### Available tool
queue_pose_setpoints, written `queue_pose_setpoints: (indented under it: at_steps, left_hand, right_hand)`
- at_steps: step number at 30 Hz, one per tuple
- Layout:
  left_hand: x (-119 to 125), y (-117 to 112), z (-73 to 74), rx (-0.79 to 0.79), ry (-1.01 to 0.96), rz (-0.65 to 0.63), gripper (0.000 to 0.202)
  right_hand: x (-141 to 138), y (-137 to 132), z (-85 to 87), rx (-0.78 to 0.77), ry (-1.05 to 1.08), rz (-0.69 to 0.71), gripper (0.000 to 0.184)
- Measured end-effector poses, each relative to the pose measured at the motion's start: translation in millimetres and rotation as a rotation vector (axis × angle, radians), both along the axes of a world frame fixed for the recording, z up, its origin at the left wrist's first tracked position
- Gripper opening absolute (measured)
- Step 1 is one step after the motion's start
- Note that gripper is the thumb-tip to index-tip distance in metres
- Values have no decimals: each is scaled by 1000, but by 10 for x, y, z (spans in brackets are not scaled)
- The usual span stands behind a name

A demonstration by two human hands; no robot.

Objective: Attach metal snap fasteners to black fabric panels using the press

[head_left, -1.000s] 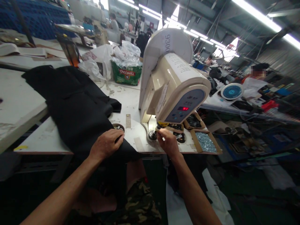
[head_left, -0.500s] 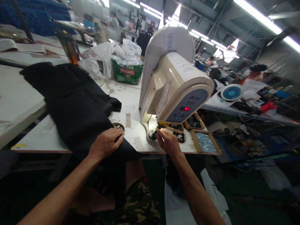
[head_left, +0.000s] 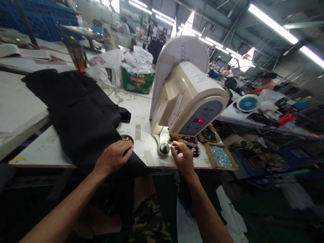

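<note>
Black fabric [head_left: 83,125] rumpled, spread wide, near edge hanging down; small round metal die [head_left: 164,148] upright, just beside.

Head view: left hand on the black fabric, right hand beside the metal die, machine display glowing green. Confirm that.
Wrong on the colour: the head view shows the display on the machine glowing red. The left hand does rest on the black fabric, and the right hand is beside the metal die.

The head camera looks forward and down, close over worktable [head_left: 141,108] and machine [head_left: 187,91].
</note>
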State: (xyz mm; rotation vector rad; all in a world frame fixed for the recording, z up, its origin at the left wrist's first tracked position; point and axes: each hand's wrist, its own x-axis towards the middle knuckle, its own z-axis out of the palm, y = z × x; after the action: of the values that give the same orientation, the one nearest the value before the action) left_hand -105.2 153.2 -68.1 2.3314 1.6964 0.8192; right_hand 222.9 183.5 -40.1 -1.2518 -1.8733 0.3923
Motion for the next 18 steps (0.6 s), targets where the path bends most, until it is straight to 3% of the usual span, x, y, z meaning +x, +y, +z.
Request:
queue_pose_setpoints:
  at_steps: [3, 5, 9, 15, 18]
  left_hand:
    - [2, -10, 18, -7, -8, -16, 29]
    - [12, -23, 57, -19, -6, -37, 27]
    - [6, -21, 160, -50, -35, -77, 17]
    - [-104, 28, 287, -151, -103, -257, 11]
    - [-130, 33, 444, -201, -151, -353, 11]
  right_hand:
    - [-125, -246, -65, -162, 189, -83, 24]
    - [-256, -444, -116, -225, 190, -32, 22]
    - [-587, -730, -160, -163, 63, 90, 29]
    - [-1037, -711, -160, -98, -113, 233, 62]
    - [-1148, -632, -85, -206, -76, 268, 63]
